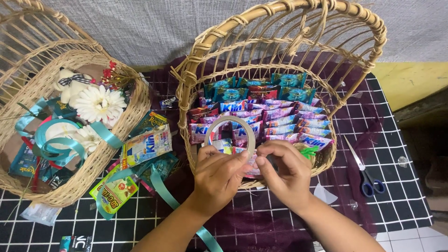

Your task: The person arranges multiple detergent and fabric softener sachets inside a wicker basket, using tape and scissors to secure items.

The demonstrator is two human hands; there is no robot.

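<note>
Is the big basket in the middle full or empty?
Full. The basket is packed with rows of sachets, nearly covering its bottom.

This looked like a home craft corner where gift hampers were put together. A counter covered in black cloth with a white grid (401, 205) carried two woven rattan baskets: the tall-handled one (280, 28) packed with rows of small purple and teal snack sachets (280, 123), the other at the left edge (93, 163) holding white fabric flowers (99, 103) and teal satin ribbon (56, 140). Blue-handled scissors (366, 175) lay near the right edge. Behind stood a rough grey wall (154, 28) with a yellow painted band (410, 79).
</note>
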